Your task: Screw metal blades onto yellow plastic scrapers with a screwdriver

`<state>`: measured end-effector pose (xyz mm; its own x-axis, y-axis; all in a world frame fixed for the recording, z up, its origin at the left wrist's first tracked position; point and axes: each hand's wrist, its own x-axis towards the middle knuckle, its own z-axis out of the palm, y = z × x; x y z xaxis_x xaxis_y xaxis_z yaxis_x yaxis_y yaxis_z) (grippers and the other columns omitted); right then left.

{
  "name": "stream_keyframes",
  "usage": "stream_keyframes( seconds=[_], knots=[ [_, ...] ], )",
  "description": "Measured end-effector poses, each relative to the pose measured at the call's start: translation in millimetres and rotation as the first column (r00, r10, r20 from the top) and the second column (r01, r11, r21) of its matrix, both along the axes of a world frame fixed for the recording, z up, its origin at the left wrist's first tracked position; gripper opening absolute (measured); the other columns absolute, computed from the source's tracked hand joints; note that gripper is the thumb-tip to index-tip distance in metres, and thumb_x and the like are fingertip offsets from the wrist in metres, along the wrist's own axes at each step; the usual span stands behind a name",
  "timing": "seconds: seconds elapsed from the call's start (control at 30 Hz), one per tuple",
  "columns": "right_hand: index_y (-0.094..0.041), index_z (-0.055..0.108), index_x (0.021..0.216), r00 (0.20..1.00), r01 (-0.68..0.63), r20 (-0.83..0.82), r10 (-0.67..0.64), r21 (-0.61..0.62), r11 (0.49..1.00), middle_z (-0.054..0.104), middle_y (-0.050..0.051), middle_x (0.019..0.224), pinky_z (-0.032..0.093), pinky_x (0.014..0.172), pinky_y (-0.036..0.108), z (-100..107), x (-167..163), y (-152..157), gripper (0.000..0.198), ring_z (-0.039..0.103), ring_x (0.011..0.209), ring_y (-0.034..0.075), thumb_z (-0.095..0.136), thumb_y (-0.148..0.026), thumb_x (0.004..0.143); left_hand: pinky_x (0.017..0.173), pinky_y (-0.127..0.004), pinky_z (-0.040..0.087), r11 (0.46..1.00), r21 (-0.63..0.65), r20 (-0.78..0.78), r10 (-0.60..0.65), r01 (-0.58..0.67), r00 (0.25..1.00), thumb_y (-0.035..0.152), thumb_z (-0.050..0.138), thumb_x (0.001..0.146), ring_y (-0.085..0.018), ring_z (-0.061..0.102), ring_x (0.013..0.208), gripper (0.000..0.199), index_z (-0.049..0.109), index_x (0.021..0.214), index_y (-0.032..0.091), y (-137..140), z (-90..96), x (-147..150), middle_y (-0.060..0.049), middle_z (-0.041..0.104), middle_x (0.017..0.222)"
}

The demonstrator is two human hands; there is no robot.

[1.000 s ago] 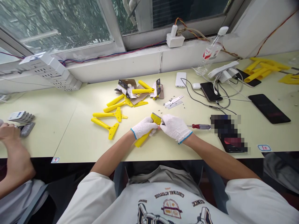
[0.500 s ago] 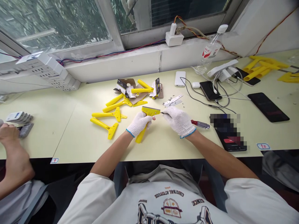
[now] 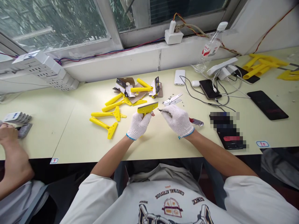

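In the head view, my left hand (image 3: 138, 125), in a white knit glove, is closed around a yellow scraper (image 3: 148, 108). Its wide head with a metal blade edge shows above the fingers; most of its handle is hidden by the hand. My right hand (image 3: 177, 119), gloved too, grips a screwdriver (image 3: 197, 121). The red and clear handle sticks out behind the palm, and the dark tip points at the scraper head, a small gap apart from it. Behind the right hand lie several metal blades (image 3: 173, 99) with tiny screws around them.
Several yellow scrapers (image 3: 105, 126) lie to the left, below opened cardboard packaging (image 3: 126, 87). Phones (image 3: 267, 105), cables, a power bank (image 3: 179, 77) and a plastic bottle (image 3: 209, 49) occupy the right. White boxes (image 3: 50, 73) are stacked at the window. Another person's hand (image 3: 8, 133) is at far left.
My left hand has turned the scraper so its head is raised and the handle no longer shows below. The screwdriver has shifted slightly left with my right hand.
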<state>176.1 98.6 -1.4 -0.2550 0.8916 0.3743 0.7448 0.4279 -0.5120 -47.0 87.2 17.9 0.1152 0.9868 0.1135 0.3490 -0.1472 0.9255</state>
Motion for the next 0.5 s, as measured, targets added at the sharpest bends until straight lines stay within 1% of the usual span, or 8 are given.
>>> stream_keyframes(
  seconds=[0.07, 0.13, 0.23, 0.3, 0.4, 0.5],
  knots=[
    [-0.018, 0.081, 0.124, 1.0, -0.017, 0.005, 0.017, 0.003, 1.0, 0.078, 0.009, 0.128, 0.051, 0.106, 0.025, -1, 0, -1, 0.043, 0.073, 0.118, 0.017, 0.044, -0.037, 0.117, 0.066, -0.028, 0.045, 1.0, 0.004, 0.005, 0.0, 0.0, 1.0, 0.026, 0.055, 0.094, -0.016, 0.058, 0.068, 0.021, 0.075, 0.094, 0.018, 0, -0.5, 1, -0.001, 0.061, 0.071],
    [-0.018, 0.081, 0.129, 0.999, -0.02, 0.041, 0.021, -0.025, 1.0, 0.077, 0.01, 0.128, 0.051, 0.104, 0.026, 1, -1, -2, 0.046, 0.072, 0.117, 0.019, 0.041, -0.038, 0.117, 0.065, -0.027, 0.046, 0.999, -0.032, -0.024, -0.014, 0.013, 1.0, 0.028, 0.056, 0.094, -0.016, 0.057, 0.066, 0.022, 0.075, 0.093, 0.018, 0, 0.3, 2, 0.0, 0.059, 0.068],
    [-0.018, 0.079, 0.136, 0.993, 0.001, 0.119, 0.008, -0.07, 0.998, 0.076, 0.012, 0.128, 0.051, 0.103, 0.028, 9, -4, -5, 0.049, 0.071, 0.115, 0.02, 0.037, -0.036, 0.118, 0.062, -0.027, 0.044, 0.995, -0.097, -0.078, -0.017, 0.01, 0.997, 0.031, 0.056, 0.095, -0.016, 0.055, 0.062, 0.024, 0.076, 0.092, 0.017, 0, 2.7, 3, 0.001, 0.058, 0.063],
    [-0.017, 0.078, 0.136, 0.982, 0.01, 0.188, 0.006, -0.085, 0.996, 0.075, 0.014, 0.129, 0.051, 0.104, 0.029, 13, -6, -7, 0.049, 0.07, 0.117, 0.021, 0.036, -0.034, 0.118, 0.061, -0.027, 0.043, 0.994, -0.111, -0.098, -0.011, 0.0, 0.995, 0.032, 0.056, 0.094, -0.015, 0.054, 0.061, 0.024, 0.075, 0.092, 0.017, 0, 4.2, 5, 0.001, 0.057, 0.062],
    [-0.014, 0.077, 0.132, 0.965, 0.019, 0.263, 0.007, -0.098, 0.995, 0.073, 0.017, 0.127, 0.051, 0.108, 0.033, 15, -7, -9, 0.043, 0.068, 0.12, 0.023, 0.043, -0.034, 0.116, 0.061, -0.027, 0.043, 0.993, -0.114, -0.13, -0.017, 0.002, 0.991, 0.031, 0.056, 0.094, -0.016, 0.055, 0.061, 0.024, 0.075, 0.091, 0.017, 1, 5.1, 5, 0.001, 0.058, 0.062],
    [-0.013, 0.073, 0.135, 0.959, 0.019, 0.284, 0.012, -0.106, 0.994, 0.07, 0.014, 0.13, 0.053, 0.112, 0.039, 15, -8, -10, 0.039, 0.067, 0.121, 0.021, 0.058, -0.042, 0.113, 0.063, -0.028, 0.043, 0.995, -0.098, -0.176, -0.029, 0.012, 0.984, 0.03, 0.056, 0.096, -0.016, 0.057, 0.063, 0.025, 0.076, 0.092, 0.017, 1, 4.0, 5, 0.001, 0.061, 0.064]
  ],
)
